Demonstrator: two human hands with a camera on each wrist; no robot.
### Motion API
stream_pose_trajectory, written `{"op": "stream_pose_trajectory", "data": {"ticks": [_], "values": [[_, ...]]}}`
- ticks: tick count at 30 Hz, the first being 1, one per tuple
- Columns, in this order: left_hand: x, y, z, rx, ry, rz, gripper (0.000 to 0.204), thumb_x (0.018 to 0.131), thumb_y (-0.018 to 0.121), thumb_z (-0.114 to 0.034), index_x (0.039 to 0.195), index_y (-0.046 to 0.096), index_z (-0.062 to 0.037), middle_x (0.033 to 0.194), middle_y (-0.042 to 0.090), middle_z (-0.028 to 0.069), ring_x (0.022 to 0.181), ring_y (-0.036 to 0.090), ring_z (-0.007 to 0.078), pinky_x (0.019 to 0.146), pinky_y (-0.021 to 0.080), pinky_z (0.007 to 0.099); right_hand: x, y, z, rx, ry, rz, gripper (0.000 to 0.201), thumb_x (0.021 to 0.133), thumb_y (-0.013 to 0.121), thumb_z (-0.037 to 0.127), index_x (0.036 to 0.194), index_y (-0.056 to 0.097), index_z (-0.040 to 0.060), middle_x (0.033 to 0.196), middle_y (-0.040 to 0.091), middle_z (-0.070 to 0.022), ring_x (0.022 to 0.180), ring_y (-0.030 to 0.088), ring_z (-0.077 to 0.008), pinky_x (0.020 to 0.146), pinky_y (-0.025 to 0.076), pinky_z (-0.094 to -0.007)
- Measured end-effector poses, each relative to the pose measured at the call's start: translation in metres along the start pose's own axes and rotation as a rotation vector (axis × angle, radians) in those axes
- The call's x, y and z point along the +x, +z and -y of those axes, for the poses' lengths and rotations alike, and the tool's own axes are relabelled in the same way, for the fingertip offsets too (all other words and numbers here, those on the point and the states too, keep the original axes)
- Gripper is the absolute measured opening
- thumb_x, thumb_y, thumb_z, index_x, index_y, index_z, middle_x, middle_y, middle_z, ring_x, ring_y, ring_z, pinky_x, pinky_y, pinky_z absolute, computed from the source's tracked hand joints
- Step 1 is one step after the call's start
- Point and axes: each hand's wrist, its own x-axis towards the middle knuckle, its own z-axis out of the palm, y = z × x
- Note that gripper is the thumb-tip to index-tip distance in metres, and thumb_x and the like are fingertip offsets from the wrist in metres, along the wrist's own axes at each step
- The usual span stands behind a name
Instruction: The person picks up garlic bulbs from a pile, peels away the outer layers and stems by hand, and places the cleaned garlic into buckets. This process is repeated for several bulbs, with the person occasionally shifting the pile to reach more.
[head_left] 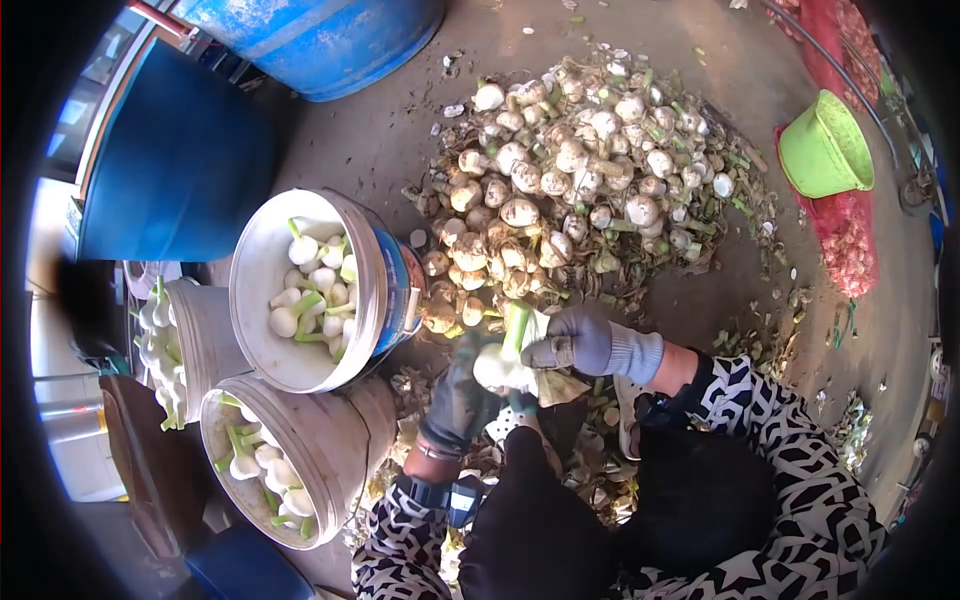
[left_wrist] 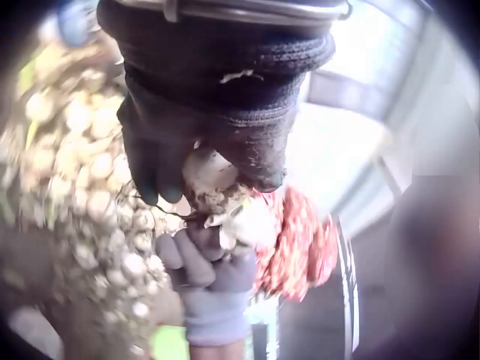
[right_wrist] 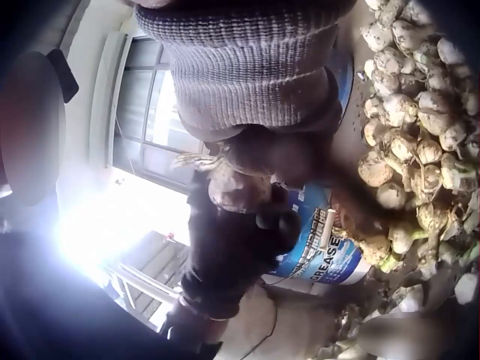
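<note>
A white garlic bulb (head_left: 494,369) with a thick green stalk (head_left: 516,330) is between both gloved hands, in front of the heap. The left hand (head_left: 459,398), in a dark glove, grips the bulb from the left; in the left wrist view its fingers curl round the bulb (left_wrist: 210,174). The right hand (head_left: 580,343), in a grey glove, pinches loose outer skin (head_left: 560,385) at the bulb's right side. In the right wrist view the bulb (right_wrist: 238,189) shows roots on its left, with the dark-gloved left hand (right_wrist: 236,247) below it.
A large heap of unpeeled garlic (head_left: 570,170) lies on the floor ahead. Left of it stand a bucket (head_left: 262,350) and two more tubs (head_left: 315,480) (head_left: 210,330) holding white bulbs. Blue barrels are behind. At the right, a green bucket (head_left: 820,145) sits on red net sacks.
</note>
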Motion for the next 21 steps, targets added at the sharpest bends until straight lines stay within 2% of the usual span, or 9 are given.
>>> {"op": "stream_pose_trajectory", "data": {"ticks": [4,6,8,10,12,14,16,18,21], "values": [[0.021,0.006,0.006,0.517,0.322,0.061,0.032,0.087,0.067,-0.023,0.111,0.061,-0.0027,0.099,0.066,0.0136,0.087,0.066,0.0272,0.077,0.052,0.0343,0.018,0.019,-0.056,0.495,-0.280,0.297,0.019,0.088,0.069,0.015,0.101,0.070,0.0006,0.082,0.067,0.0003,0.071,0.056,-0.0059,0.065,0.046,-0.0243],[0.017,0.036,0.087,-0.630,-0.234,-0.138,0.025,0.094,0.061,-0.024,0.107,0.063,-0.0025,0.092,0.068,0.0093,0.083,0.066,0.0200,0.072,0.052,0.0321,0.022,0.033,-0.061,0.612,-0.434,0.376,0.027,0.087,0.068,0.014,0.110,0.066,-0.0013,0.094,0.069,-0.0047,0.080,0.060,-0.0072,0.073,0.050,-0.0248],[0.026,0.024,0.040,-0.570,-0.331,-0.145,0.027,0.094,0.062,-0.021,0.109,0.061,0.0021,0.091,0.067,0.0093,0.084,0.063,0.0178,0.075,0.051,0.0312,0.025,0.028,-0.078,0.421,-0.512,0.268,0.033,0.088,0.067,0.015,0.115,0.062,-0.0030,0.104,0.068,-0.0088,0.087,0.062,-0.0082,0.080,0.051,-0.0256],[0.013,0.012,-0.003,0.459,0.368,-0.333,0.037,0.090,0.067,-0.015,0.120,0.054,0.0029,0.099,0.066,0.0134,0.083,0.064,0.0219,0.073,0.051,0.0320,0.021,0.015,-0.062,1.130,-0.168,0.465,0.030,0.091,0.064,0.020,0.111,0.064,-0.0027,0.101,0.069,-0.0082,0.084,0.063,-0.0100,0.079,0.051,-0.0261],[0.008,0.003,0.003,0.536,0.411,-0.227,0.047,0.086,0.069,-0.007,0.127,0.048,0.0028,0.103,0.064,0.0155,0.085,0.063,0.0272,0.076,0.052,0.0346,0.016,0.012,-0.049,0.920,-0.127,0.267,0.031,0.093,0.063,0.024,0.109,0.064,-0.0025,0.094,0.070,-0.0079,0.080,0.064,-0.0123,0.076,0.051,-0.0270],[0.008,0.004,-0.017,-0.225,-0.190,-0.189,0.067,0.086,0.071,-0.023,0.137,0.038,0.0067,0.118,0.057,0.0223,0.094,0.061,0.0347,0.086,0.051,0.0405,0.011,0.008,-0.034,0.089,-0.173,0.023,0.039,0.092,0.064,0.035,0.106,0.066,-0.0019,0.085,0.070,-0.0094,0.075,0.064,-0.0129,0.071,0.050,-0.0273],[0.009,0.009,-0.015,-0.318,-0.100,-0.364,0.048,0.100,0.042,-0.043,0.111,0.059,0.0011,0.089,0.063,0.0162,0.081,0.061,0.0210,0.076,0.049,0.0318,0.020,0.014,-0.040,-0.015,-0.172,0.067,0.044,0.090,0.064,0.043,0.102,0.068,0.0010,0.079,0.069,-0.0100,0.073,0.063,-0.0111,0.068,0.049,-0.0273],[0.012,0.010,-0.016,0.091,0.158,-0.423,0.040,0.102,0.039,-0.034,0.113,0.057,0.0003,0.088,0.062,0.0128,0.080,0.058,0.0166,0.072,0.047,0.0284,0.021,0.029,-0.034,0.037,-0.333,-0.044,0.049,0.088,0.062,0.051,0.096,0.070,0.0036,0.074,0.068,-0.0075,0.069,0.062,-0.0109,0.066,0.049,-0.0279],[0.014,0.016,-0.029,0.080,0.105,-0.478,0.042,0.103,0.032,-0.031,0.111,0.057,0.0008,0.087,0.061,0.0106,0.078,0.056,0.0160,0.070,0.046,0.0296,0.015,0.034,-0.015,0.148,-0.172,-0.102,0.043,0.086,0.068,0.046,0.097,0.070,0.0048,0.070,0.068,-0.0051,0.059,0.062,-0.0111,0.058,0.049,-0.0279]]}}
